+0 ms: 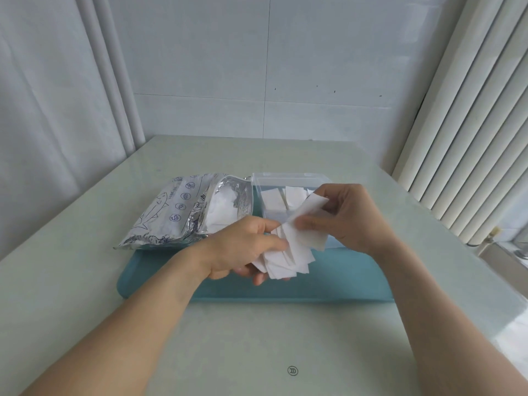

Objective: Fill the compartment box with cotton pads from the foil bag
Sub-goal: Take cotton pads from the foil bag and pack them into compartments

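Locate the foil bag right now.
Head view, left of centre: the foil bag lies open on the tray's far-left corner, beside the clear box, just beyond the left hand.

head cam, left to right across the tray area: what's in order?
foil bag → left hand gripping a fanned bunch of cotton pads → right hand pinching one pad. The clear box sits behind the hands, so its place is unclear.

My one head camera looked forward and down from close above the table (85, 281), hands (243, 247) near centre, wall at twelve o'clock, blinds at two.
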A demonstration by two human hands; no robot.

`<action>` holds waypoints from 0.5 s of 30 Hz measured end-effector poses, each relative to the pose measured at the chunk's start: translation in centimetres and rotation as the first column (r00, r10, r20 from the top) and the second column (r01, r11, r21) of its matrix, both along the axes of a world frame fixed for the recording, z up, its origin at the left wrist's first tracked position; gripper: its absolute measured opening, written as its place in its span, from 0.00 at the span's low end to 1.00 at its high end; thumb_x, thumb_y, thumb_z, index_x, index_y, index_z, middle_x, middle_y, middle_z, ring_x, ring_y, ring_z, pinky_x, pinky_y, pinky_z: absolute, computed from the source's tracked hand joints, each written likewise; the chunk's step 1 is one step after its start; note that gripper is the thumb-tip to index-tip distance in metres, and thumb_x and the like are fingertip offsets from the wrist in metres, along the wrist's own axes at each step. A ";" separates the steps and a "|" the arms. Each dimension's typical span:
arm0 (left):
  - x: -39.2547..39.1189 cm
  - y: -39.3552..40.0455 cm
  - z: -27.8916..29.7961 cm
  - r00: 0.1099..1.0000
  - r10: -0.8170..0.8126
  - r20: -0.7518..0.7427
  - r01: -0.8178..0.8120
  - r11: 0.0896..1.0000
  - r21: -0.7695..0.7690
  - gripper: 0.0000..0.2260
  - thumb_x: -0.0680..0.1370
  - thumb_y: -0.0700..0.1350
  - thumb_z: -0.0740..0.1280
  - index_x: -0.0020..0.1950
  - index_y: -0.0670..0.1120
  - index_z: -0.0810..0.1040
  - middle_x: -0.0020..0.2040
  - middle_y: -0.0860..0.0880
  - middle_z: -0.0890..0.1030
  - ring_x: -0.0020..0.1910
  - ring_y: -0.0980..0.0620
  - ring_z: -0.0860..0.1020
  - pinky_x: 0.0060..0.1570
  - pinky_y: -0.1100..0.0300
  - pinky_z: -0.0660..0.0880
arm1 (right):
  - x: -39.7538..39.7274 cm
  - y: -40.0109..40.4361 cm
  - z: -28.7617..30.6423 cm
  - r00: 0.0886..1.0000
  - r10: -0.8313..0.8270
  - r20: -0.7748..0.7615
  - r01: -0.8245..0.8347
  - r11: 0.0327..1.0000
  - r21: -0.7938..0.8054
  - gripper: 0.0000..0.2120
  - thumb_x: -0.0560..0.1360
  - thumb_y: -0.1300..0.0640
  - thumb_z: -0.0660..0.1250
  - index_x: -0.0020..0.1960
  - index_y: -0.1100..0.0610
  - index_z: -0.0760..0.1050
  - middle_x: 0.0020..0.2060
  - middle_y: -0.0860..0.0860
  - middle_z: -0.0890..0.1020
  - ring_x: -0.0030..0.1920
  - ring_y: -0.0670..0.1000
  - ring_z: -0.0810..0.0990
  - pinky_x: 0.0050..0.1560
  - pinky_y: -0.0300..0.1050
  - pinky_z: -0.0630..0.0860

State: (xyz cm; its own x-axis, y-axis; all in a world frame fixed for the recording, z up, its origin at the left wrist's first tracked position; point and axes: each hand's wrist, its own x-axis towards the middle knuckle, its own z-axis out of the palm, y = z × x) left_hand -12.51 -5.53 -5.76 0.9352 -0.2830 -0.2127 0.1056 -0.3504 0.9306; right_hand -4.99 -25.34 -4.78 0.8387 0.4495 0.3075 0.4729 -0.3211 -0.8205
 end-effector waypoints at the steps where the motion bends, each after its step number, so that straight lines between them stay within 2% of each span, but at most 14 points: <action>1: 0.0 0.0 0.1 1.000 -0.013 -0.012 0.013 1.000 -0.026 0.12 0.83 0.43 0.62 0.55 0.33 0.75 0.37 0.42 0.82 0.22 0.49 0.71 0.20 0.67 0.53 | 0.0 0.1 -0.1 1.000 0.008 0.002 -0.008 1.000 0.005 0.09 0.67 0.58 0.81 0.41 0.58 0.82 0.36 0.54 0.86 0.36 0.55 0.83 0.41 0.53 0.81; 3: 0.0 0.0 0.0 1.000 -0.002 -0.018 0.001 0.998 -0.057 0.16 0.82 0.48 0.64 0.54 0.34 0.77 0.36 0.43 0.83 0.23 0.50 0.70 0.20 0.66 0.57 | 0.0 0.3 -0.3 1.000 0.028 0.005 -0.028 0.999 0.018 0.09 0.67 0.59 0.81 0.41 0.58 0.82 0.35 0.54 0.86 0.33 0.50 0.81 0.36 0.47 0.78; 6: 0.2 0.0 -0.5 0.998 0.062 0.013 -0.061 0.996 -0.059 0.12 0.82 0.44 0.66 0.55 0.35 0.79 0.37 0.41 0.84 0.23 0.51 0.70 0.22 0.65 0.65 | 0.0 0.4 -0.2 1.000 0.006 0.013 -0.006 1.000 0.016 0.07 0.69 0.58 0.80 0.41 0.59 0.83 0.34 0.58 0.85 0.32 0.48 0.78 0.34 0.41 0.73; 8: 0.3 0.2 -0.7 0.996 0.085 0.012 -0.084 0.995 -0.057 0.10 0.82 0.42 0.66 0.56 0.35 0.79 0.38 0.39 0.84 0.24 0.50 0.70 0.21 0.64 0.66 | 0.2 0.0 0.3 0.999 -0.035 -0.029 0.039 0.991 0.125 0.05 0.71 0.61 0.78 0.43 0.62 0.84 0.35 0.55 0.86 0.33 0.48 0.82 0.35 0.40 0.77; 10: 0.4 0.4 -0.7 0.993 0.117 0.004 -0.117 0.992 -0.045 0.09 0.82 0.42 0.66 0.56 0.36 0.79 0.38 0.39 0.84 0.23 0.50 0.70 0.22 0.64 0.66 | 0.4 -1.1 0.9 0.993 0.004 -0.120 0.023 0.975 0.219 0.07 0.71 0.61 0.76 0.45 0.64 0.84 0.36 0.54 0.86 0.35 0.48 0.82 0.36 0.39 0.78; 11: 0.4 0.5 -0.7 0.991 0.134 0.007 -0.134 0.990 -0.037 0.08 0.82 0.42 0.66 0.54 0.37 0.79 0.37 0.40 0.84 0.22 0.51 0.69 0.22 0.64 0.66 | 0.5 -1.7 1.1 0.983 0.070 -0.170 -0.033 0.978 0.208 0.10 0.69 0.59 0.77 0.46 0.64 0.84 0.37 0.55 0.86 0.36 0.49 0.82 0.37 0.40 0.78; 13: 0.4 0.4 -0.7 0.989 0.146 0.028 -0.146 0.989 -0.016 0.08 0.81 0.42 0.66 0.52 0.38 0.80 0.34 0.43 0.83 0.21 0.51 0.69 0.22 0.64 0.66 | 0.2 -2.2 1.4 0.947 0.162 -0.276 -0.152 0.987 0.059 0.16 0.64 0.55 0.82 0.47 0.63 0.84 0.36 0.61 0.83 0.36 0.50 0.79 0.38 0.42 0.75; 14: 0.4 0.4 -0.8 0.990 0.138 0.039 -0.138 0.990 -0.004 0.08 0.81 0.42 0.67 0.52 0.37 0.80 0.33 0.45 0.82 0.22 0.51 0.69 0.22 0.64 0.67 | 0.1 -2.1 1.4 0.935 0.160 -0.317 -0.183 0.982 -0.042 0.18 0.62 0.55 0.84 0.47 0.61 0.83 0.35 0.62 0.81 0.36 0.50 0.77 0.37 0.40 0.73; 15: 0.3 0.3 -0.7 0.991 0.122 0.048 -0.122 0.992 0.007 0.09 0.81 0.43 0.67 0.53 0.36 0.80 0.32 0.45 0.81 0.22 0.50 0.69 0.22 0.64 0.67 | -0.1 -1.8 1.3 0.933 0.131 -0.336 -0.184 0.974 -0.131 0.19 0.61 0.57 0.85 0.47 0.59 0.82 0.34 0.60 0.81 0.34 0.49 0.75 0.35 0.37 0.70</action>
